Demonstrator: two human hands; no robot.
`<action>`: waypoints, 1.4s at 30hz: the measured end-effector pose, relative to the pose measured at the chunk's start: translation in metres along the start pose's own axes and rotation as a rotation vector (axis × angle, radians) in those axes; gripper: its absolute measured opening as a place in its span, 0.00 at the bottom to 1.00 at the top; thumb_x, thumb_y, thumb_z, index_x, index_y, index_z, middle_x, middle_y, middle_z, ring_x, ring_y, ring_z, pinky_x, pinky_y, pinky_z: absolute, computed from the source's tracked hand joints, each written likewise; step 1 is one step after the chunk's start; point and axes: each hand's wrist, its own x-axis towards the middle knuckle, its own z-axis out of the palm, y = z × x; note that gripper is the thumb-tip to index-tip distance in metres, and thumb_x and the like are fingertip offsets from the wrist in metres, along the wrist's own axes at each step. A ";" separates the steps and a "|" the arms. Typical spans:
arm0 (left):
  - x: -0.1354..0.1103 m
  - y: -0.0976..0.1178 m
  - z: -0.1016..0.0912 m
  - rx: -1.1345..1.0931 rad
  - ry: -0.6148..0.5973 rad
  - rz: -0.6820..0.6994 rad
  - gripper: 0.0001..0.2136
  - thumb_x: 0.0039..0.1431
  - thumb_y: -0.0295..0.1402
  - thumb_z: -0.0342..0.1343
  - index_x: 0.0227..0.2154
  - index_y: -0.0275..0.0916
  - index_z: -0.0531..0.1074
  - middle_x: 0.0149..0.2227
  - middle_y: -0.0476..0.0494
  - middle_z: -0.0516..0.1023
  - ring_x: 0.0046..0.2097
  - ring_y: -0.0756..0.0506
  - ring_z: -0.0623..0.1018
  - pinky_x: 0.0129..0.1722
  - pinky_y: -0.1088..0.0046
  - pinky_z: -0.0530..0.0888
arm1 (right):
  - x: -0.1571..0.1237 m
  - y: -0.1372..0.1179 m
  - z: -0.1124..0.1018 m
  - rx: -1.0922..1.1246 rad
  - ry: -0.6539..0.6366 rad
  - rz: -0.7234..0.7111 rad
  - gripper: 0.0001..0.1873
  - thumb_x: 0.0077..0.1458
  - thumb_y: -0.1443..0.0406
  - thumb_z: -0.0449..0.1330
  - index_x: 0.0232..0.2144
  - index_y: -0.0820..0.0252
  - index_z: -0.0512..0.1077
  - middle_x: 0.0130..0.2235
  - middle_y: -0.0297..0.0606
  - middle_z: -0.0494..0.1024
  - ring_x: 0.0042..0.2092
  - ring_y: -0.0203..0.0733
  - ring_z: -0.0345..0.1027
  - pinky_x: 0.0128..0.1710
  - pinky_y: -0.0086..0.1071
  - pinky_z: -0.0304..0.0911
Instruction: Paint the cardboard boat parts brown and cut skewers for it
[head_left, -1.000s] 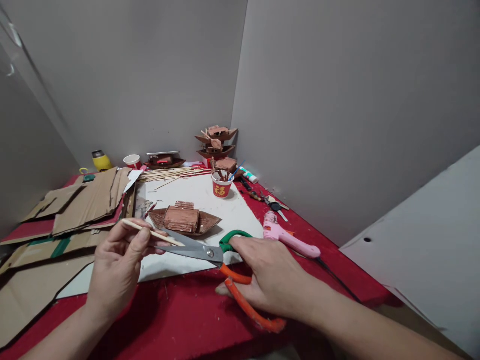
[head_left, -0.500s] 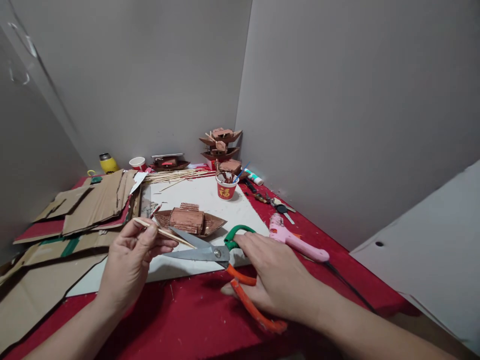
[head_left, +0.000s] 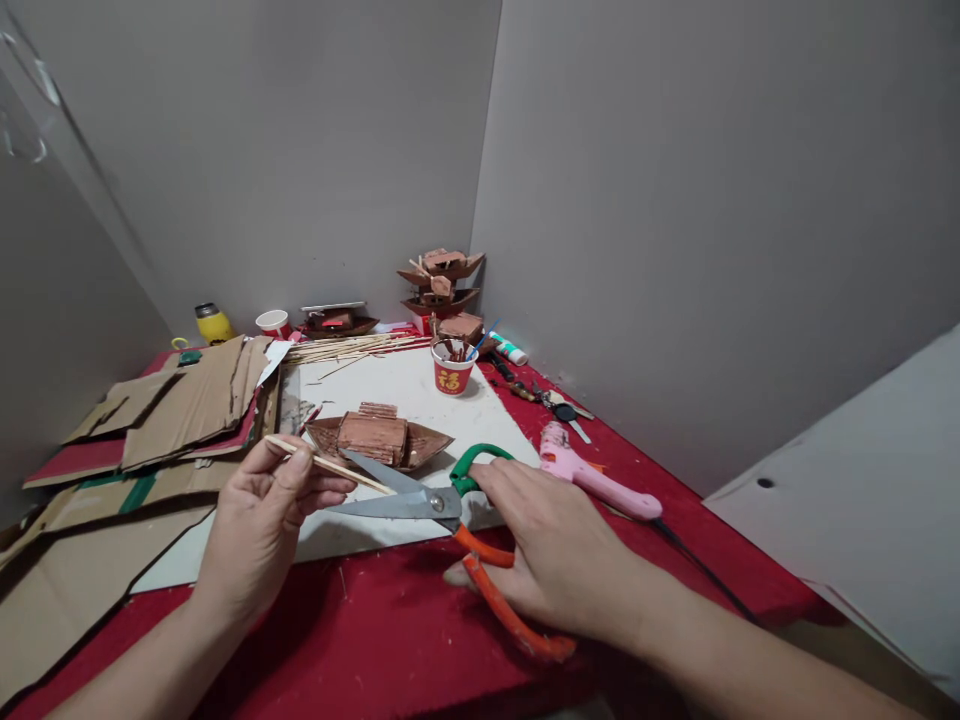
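Observation:
Between thumb and fingers, my left hand point(head_left: 274, 510) pinches a thin wooden stick point(head_left: 337, 469). The stick slants down to the right, and its far end lies between the parted blades of the scissors point(head_left: 405, 505). My right hand point(head_left: 555, 535) is wrapped round the scissors' handles, one green and one orange. Just beyond the blades, a brown model boat point(head_left: 373, 438) with a plank-like roof rests on the white board point(head_left: 367, 380).
Flattened cardboard point(head_left: 187, 400) is piled on the left. A red paper cup point(head_left: 453, 370), loose sticks point(head_left: 337, 349) and stacked model boats point(head_left: 442, 285) stand at the back. On the right lie a pink glue gun point(head_left: 592, 475) and keys point(head_left: 566, 410) on red cloth point(head_left: 360, 640).
Almost nothing differs. The view has shifted slightly; the stick stays between the scissor blades, and both hands keep their grips.

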 end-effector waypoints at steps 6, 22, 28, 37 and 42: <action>0.000 -0.002 -0.001 -0.017 -0.017 -0.004 0.09 0.55 0.36 0.69 0.32 0.40 0.74 0.30 0.48 0.85 0.30 0.49 0.84 0.33 0.77 0.80 | -0.002 0.000 0.003 0.014 -0.028 0.019 0.30 0.50 0.44 0.68 0.40 0.63 0.70 0.38 0.44 0.78 0.38 0.53 0.72 0.35 0.41 0.62; -0.001 -0.003 0.000 -0.005 -0.048 0.008 0.09 0.58 0.37 0.66 0.33 0.41 0.71 0.30 0.47 0.86 0.31 0.48 0.85 0.35 0.76 0.80 | -0.002 -0.003 0.004 0.048 -0.040 0.024 0.30 0.47 0.44 0.70 0.38 0.61 0.70 0.35 0.41 0.77 0.34 0.49 0.70 0.32 0.37 0.57; -0.001 -0.004 0.001 0.005 -0.058 0.007 0.09 0.60 0.37 0.65 0.34 0.41 0.70 0.30 0.47 0.86 0.31 0.48 0.85 0.35 0.76 0.80 | -0.004 -0.001 0.006 0.046 -0.074 0.049 0.28 0.50 0.45 0.68 0.39 0.61 0.70 0.37 0.42 0.78 0.36 0.51 0.72 0.32 0.38 0.57; -0.004 -0.007 0.002 0.028 -0.026 0.032 0.09 0.59 0.37 0.65 0.35 0.41 0.70 0.30 0.47 0.86 0.30 0.48 0.84 0.35 0.76 0.81 | -0.005 -0.002 0.004 0.005 -0.077 0.045 0.29 0.48 0.44 0.69 0.39 0.61 0.70 0.36 0.42 0.77 0.35 0.50 0.71 0.33 0.38 0.58; -0.006 -0.006 0.002 0.063 -0.024 0.071 0.10 0.60 0.37 0.65 0.34 0.41 0.70 0.31 0.47 0.86 0.31 0.48 0.85 0.37 0.74 0.81 | -0.004 -0.003 0.003 0.004 -0.090 0.044 0.29 0.49 0.45 0.69 0.38 0.62 0.71 0.36 0.42 0.77 0.35 0.51 0.71 0.33 0.39 0.58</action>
